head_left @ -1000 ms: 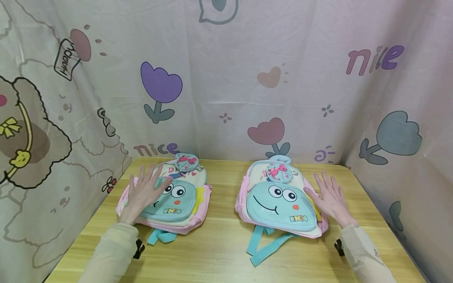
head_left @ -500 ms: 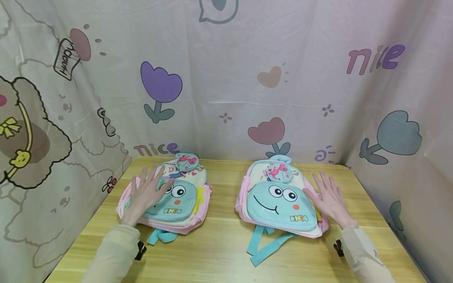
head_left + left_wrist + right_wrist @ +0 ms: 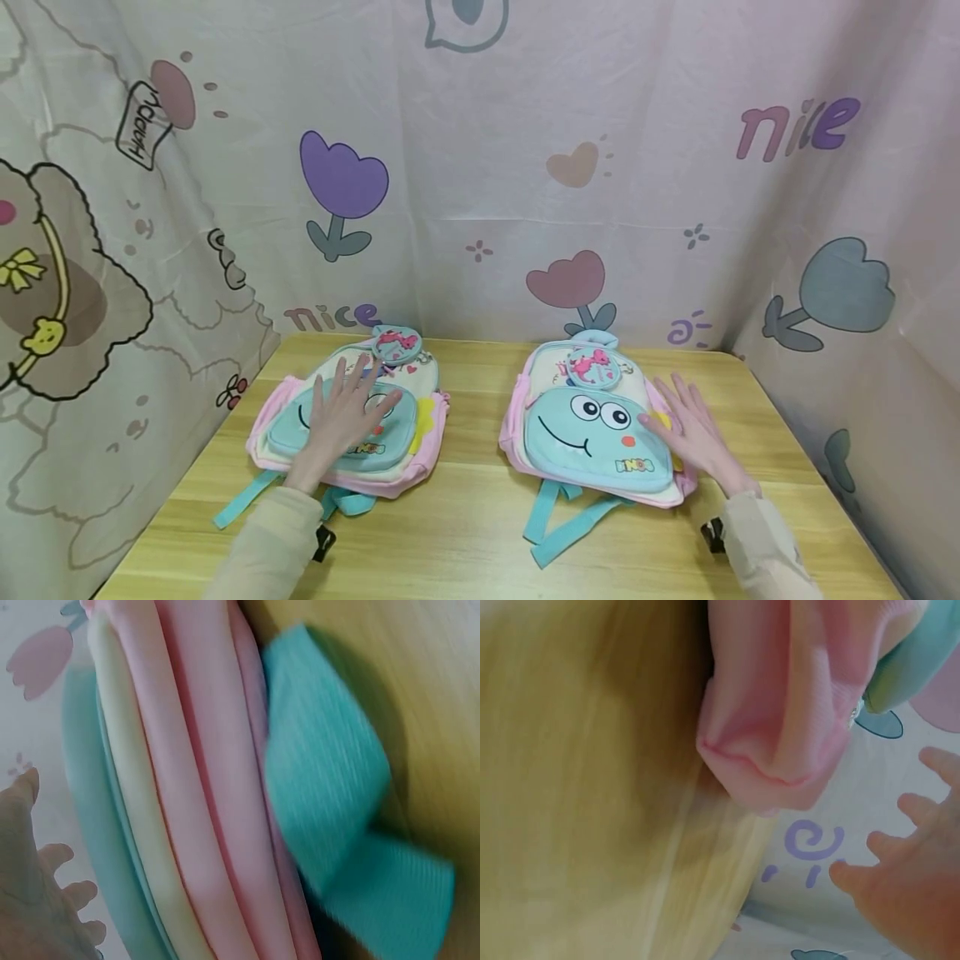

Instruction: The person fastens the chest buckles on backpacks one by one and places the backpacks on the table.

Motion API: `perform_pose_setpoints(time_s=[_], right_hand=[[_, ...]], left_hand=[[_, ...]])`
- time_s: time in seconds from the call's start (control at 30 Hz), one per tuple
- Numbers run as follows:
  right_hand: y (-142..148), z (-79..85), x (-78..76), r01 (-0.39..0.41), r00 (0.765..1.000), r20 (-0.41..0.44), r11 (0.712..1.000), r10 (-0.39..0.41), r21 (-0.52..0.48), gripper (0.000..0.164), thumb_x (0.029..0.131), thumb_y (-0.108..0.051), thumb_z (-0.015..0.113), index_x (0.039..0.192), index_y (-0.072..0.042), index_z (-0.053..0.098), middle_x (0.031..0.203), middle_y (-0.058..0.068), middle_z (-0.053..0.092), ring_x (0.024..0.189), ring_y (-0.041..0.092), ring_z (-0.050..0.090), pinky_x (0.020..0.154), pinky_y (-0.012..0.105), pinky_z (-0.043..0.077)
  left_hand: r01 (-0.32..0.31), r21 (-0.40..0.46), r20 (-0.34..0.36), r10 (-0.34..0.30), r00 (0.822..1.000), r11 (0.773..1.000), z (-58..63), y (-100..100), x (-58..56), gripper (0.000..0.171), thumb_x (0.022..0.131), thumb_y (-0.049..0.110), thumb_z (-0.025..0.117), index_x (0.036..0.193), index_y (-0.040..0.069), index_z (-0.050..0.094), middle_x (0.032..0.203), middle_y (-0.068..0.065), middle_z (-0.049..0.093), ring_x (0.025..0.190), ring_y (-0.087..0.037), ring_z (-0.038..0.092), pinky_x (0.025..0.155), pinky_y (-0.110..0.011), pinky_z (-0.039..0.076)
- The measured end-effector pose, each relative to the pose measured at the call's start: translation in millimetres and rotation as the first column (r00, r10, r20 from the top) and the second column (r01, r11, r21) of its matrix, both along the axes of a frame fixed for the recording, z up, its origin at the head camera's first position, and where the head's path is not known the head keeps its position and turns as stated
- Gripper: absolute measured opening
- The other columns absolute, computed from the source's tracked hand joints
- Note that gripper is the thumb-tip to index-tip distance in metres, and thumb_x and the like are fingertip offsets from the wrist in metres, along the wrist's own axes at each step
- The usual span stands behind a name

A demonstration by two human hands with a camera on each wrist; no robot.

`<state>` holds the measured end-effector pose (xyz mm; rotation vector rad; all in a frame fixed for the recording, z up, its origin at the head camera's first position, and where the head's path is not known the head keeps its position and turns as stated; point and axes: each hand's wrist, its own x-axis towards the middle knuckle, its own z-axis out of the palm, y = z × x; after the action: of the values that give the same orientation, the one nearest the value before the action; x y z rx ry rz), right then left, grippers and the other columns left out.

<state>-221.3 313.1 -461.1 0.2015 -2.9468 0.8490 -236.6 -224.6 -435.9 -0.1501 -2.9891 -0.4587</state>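
Two small children's backpacks lie on the table, face up, in the head view. The left backpack [image 3: 300, 442] has pink sides and a teal pocket with a cartoon face, partly hidden by my left hand [image 3: 347, 421]. That hand is spread over the pocket, fingers pointing away; in the left wrist view it stands apart from the bag's face. My right hand [image 3: 697, 433] is spread over the right edge of the right backpack [image 3: 577, 442], thumb overlapping its teal pocket. Neither hand grips anything. Each bag carries a round dinosaur pouch near its top.
Teal straps [image 3: 573, 525] trail from the right bag toward the front of the wooden table [image 3: 465, 550]. Another strap [image 3: 243, 500] sticks out at the left bag's lower left. A printed curtain [image 3: 480, 167] hangs behind and at both sides.
My left hand has moved right, from the left bag's edge toward the middle of its pocket, uncovering a strap at lower left. My right hand has shifted slightly left and down.
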Motion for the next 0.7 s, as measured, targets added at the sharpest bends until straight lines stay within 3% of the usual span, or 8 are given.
perform_pose_setpoints(time_s=[0.3,0.5,0.7], right_hand=[[0.7,-7.9,3.7,-0.048,0.998,0.027,0.994,0.051,-0.102,0.083,0.096,-0.046,0.062,0.159,-0.007,0.026,0.168,0.027,-0.004,0.150,0.058,-0.006,0.106,0.085,0.004],[3.8,-13.3,8.9,-0.076,0.997,0.020,0.986,0.080,-0.151,0.079,0.094,-0.039,0.067,0.156,-0.004,0.032,0.165,0.032,0.002,0.148,0.062,0.002,0.103,0.087,0.010],[4.6,-16.7,13.6,-0.070,0.991,0.095,0.970,0.094,-0.234,0.081,0.094,-0.037,0.068,0.158,-0.008,0.029,0.166,0.031,-0.001,0.145,0.064,0.011,0.103,0.084,0.018]], left_hand=[[0.047,0.024,-0.003,-0.047,0.999,0.999,-5.8,39.1,7.0,0.081,0.098,0.068,0.043,0.162,0.024,0.021,0.171,-0.006,0.008,0.158,-0.037,-0.003,0.122,-0.069,-0.003],[0.127,0.047,0.017,-0.128,0.992,0.991,-7.7,68.2,14.0,0.078,0.099,0.064,0.045,0.162,0.027,0.019,0.171,-0.002,0.008,0.159,-0.033,-0.004,0.123,-0.067,-0.002],[0.206,0.098,0.030,-0.210,0.977,0.974,-10.1,97.0,16.7,0.078,0.097,0.065,0.047,0.161,0.028,0.021,0.170,-0.002,0.012,0.159,-0.033,-0.001,0.124,-0.065,-0.001]])
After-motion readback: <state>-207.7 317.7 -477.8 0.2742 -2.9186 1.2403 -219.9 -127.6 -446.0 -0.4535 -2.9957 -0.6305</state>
